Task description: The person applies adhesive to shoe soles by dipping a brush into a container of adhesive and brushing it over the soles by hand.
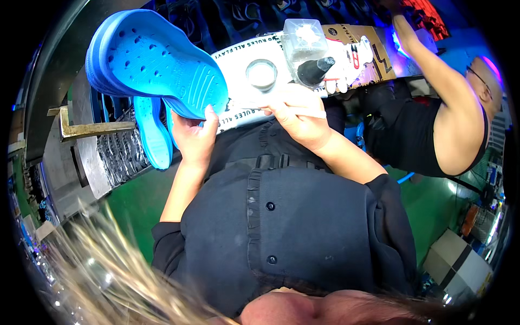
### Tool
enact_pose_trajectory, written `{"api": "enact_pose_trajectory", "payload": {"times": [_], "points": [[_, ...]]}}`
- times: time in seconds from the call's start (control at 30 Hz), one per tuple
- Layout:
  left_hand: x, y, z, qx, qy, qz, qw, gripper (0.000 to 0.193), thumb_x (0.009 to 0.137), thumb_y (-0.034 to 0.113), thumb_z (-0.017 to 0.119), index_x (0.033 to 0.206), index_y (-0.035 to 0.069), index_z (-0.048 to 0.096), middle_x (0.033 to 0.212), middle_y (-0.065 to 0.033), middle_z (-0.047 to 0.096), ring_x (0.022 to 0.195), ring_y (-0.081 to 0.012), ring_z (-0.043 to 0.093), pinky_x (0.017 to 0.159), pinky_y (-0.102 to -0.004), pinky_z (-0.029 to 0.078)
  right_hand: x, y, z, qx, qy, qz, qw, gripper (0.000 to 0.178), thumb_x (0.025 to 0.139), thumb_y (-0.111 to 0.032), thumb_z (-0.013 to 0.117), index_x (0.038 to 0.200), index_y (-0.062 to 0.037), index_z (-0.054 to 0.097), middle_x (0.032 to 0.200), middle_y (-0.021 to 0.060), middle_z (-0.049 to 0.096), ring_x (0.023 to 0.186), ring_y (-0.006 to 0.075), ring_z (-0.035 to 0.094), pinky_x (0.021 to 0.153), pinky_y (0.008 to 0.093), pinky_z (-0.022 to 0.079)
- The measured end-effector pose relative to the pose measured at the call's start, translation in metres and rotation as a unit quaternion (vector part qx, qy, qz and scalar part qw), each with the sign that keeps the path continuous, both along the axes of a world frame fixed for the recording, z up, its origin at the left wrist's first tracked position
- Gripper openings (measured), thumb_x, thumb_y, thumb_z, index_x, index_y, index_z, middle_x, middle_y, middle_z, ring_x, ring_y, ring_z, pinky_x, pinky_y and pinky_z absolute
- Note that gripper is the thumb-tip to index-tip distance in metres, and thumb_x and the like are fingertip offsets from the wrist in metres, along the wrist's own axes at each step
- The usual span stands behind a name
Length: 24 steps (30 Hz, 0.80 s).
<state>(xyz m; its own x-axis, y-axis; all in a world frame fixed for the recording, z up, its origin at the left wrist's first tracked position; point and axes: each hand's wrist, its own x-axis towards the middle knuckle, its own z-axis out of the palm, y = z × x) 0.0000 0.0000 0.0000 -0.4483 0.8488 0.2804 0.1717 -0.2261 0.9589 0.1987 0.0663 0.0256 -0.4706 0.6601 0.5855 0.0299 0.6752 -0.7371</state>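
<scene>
My left hand (193,135) grips a large blue foam shoe sole (157,59) by its narrower end, thumb on top near the rim. The sole is tilted so its inner face shows, with small holes at the wide end and grooves at the other. Below it hangs a second, slimmer blue sole piece (151,132); whether my hand holds this one too is hidden. My right hand (300,116) pinches a thin white-handled brush (309,112), pointed at the sole's edge by my left thumb. The brush's tip is too small to tell whether it touches.
A small glass jar of white stuff (261,75) stands on the white board (238,59). Beyond are a clear square container (305,40), a black pointed-tip bottle (315,71), and red-handled pliers (355,54) by white gloves. A wooden bar (97,129) juts in at left. A co-worker (422,124) reaches across at right.
</scene>
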Motion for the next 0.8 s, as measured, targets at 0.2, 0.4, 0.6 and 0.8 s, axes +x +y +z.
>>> {"api": "enact_pose_trajectory", "payload": {"times": [0.2, 0.4, 0.6, 0.8], "points": [[0.006, -0.001, -0.006, 0.026, 0.045, -0.007, 0.999, 0.041, 0.075, 0.0, 0.062, 0.11, -0.004, 0.04, 0.096, -0.0107, 0.056, 0.087, -0.0151, 0.057, 0.078, -0.0269, 0.045, -0.004, 0.003, -0.002, 0.007, 0.018, -0.012, 1.0, 0.011, 0.08, -0.008, 0.058, 0.076, -0.0009, 0.065, 0.072, 0.007, 0.063, 0.06, 0.0196, 0.056, 0.053, 0.0289, 0.042], [0.002, -0.003, -0.005, 0.06, 0.065, 0.002, 0.996, 0.038, 0.072, -0.002, 0.064, 0.104, -0.003, 0.044, 0.093, -0.0103, 0.058, 0.082, -0.0142, 0.058, 0.075, -0.0258, 0.046, -0.004, -0.001, 0.002, -0.026, -0.01, 0.011, 1.0, 0.019, 0.086, -0.01, 0.051, 0.077, 0.0022, 0.063, 0.07, 0.0072, 0.062, 0.063, 0.0158, 0.058, 0.059, 0.0273, 0.044], [-0.002, -0.004, -0.01, 0.067, 0.106, 0.005, 0.992, 0.036, 0.07, -0.003, 0.065, 0.101, -0.003, 0.045, 0.087, -0.0097, 0.06, 0.076, -0.0147, 0.06, 0.069, -0.0254, 0.047, 0.0, 0.004, 0.002, -0.008, -0.018, -0.009, 1.0, 0.017, 0.084, -0.008, 0.053, 0.074, 0.0021, 0.063, 0.07, 0.0079, 0.062, 0.063, 0.0168, 0.058, 0.057, 0.0282, 0.045], [-0.007, -0.003, -0.015, 0.075, 0.214, 0.016, 0.974, 0.038, 0.068, -0.002, 0.067, 0.099, -0.003, 0.045, 0.081, -0.0112, 0.061, 0.069, -0.0165, 0.061, 0.063, -0.0251, 0.048, -0.008, 0.003, 0.002, -0.03, -0.025, 0.013, 0.999, 0.008, 0.078, -0.006, 0.058, 0.075, 0.0001, 0.063, 0.071, 0.0071, 0.062, 0.06, 0.0197, 0.055, 0.055, 0.0288, 0.043]]}}
